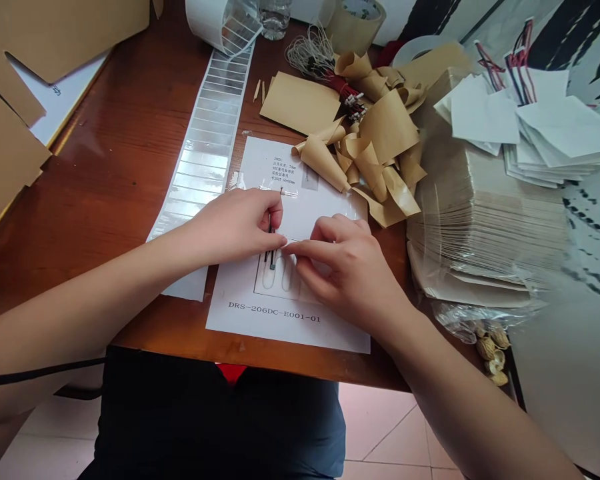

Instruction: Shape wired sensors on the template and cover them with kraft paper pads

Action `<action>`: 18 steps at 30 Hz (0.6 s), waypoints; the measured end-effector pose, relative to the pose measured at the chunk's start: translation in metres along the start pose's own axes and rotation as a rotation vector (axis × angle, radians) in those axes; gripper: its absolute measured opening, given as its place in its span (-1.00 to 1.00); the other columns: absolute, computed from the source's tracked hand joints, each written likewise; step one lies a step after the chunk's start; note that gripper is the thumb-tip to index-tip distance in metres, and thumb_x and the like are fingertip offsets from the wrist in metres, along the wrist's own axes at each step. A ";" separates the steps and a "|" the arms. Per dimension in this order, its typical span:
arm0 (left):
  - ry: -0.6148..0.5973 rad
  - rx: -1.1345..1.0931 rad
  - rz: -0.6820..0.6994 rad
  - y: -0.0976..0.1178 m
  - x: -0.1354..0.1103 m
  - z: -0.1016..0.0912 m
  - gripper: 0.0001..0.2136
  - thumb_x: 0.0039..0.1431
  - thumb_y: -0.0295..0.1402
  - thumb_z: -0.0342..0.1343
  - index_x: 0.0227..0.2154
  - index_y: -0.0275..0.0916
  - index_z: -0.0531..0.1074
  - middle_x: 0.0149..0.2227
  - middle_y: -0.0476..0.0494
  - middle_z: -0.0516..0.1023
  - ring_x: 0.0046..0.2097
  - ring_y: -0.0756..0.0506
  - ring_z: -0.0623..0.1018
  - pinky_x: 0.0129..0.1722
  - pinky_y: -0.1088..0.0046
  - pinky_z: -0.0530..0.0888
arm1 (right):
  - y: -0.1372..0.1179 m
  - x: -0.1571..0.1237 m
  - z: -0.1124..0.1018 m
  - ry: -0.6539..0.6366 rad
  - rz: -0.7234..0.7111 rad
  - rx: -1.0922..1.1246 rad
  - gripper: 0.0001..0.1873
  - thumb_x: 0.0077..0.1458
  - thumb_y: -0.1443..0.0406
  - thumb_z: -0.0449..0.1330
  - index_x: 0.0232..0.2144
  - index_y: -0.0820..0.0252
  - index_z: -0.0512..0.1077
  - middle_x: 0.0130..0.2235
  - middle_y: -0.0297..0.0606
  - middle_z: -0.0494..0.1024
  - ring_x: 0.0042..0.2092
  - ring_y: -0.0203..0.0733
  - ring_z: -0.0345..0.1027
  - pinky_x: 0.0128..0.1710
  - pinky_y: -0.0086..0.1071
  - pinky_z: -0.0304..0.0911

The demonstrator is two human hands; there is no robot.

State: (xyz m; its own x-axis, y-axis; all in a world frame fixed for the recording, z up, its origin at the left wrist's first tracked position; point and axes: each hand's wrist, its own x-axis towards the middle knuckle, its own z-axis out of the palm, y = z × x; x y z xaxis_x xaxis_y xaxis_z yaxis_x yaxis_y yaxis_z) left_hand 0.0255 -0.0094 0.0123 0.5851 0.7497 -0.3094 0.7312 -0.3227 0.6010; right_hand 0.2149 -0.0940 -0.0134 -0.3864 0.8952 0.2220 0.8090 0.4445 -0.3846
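Over a white printed sheet [280,327], I see both hands together — left hand [233,227] pinching a thin black wire [271,248], right hand [343,273] pressing beside it; curled tan paper scraps [323,160] lie far, bagged tan cards [480,227] right.

The desk top [105,167] was glossy, red-brown varnished wood. The white paper sheet [280,327] under the thin black plastic-sheathed wire [271,248] looked smooth and matt, while the kraft paper offcuts [325,157] were matt and lightly fibrous. The silver label strip [205,133] shone with a metallic gloss, and the peanut shells [487,350] were rough and pitted.
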 end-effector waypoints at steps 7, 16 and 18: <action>-0.027 0.009 -0.006 -0.003 -0.001 -0.001 -0.91 0.18 -0.30 0.14 -0.31 -0.16 0.36 -0.34 -0.02 0.57 -0.26 -0.11 0.51 -0.34 0.38 0.28 | 0.001 -0.001 0.004 0.003 -0.021 0.014 -0.70 0.26 0.37 0.13 -0.25 0.07 0.68 -0.40 -0.26 0.35 -0.30 -0.13 0.21 -0.25 -0.22 0.00; -0.011 0.055 0.007 -0.003 -0.001 0.000 -0.91 0.15 -0.33 0.14 -0.30 -0.15 0.34 -0.33 -0.02 0.58 -0.26 -0.12 0.50 -0.36 0.38 0.24 | 0.002 -0.001 0.005 0.004 -0.033 -0.007 -0.70 0.27 0.37 0.12 -0.25 0.06 0.68 -0.41 -0.26 0.35 -0.31 -0.14 0.19 -0.25 -0.23 -0.01; -0.014 0.053 0.004 -0.003 -0.002 0.000 -0.92 0.16 -0.33 0.12 -0.31 -0.15 0.34 -0.32 -0.02 0.57 -0.26 -0.12 0.49 -0.35 0.38 0.24 | 0.002 -0.001 0.004 -0.007 -0.030 -0.009 -0.69 0.27 0.37 0.11 -0.24 0.06 0.67 -0.41 -0.26 0.36 -0.31 -0.14 0.18 -0.25 -0.23 -0.01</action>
State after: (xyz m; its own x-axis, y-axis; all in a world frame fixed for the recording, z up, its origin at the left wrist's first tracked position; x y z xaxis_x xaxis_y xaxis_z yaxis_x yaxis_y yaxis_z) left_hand 0.0226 -0.0097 0.0112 0.5929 0.7399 -0.3177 0.7461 -0.3564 0.5623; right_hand 0.2148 -0.0935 -0.0182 -0.4133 0.8818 0.2272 0.8009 0.4707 -0.3701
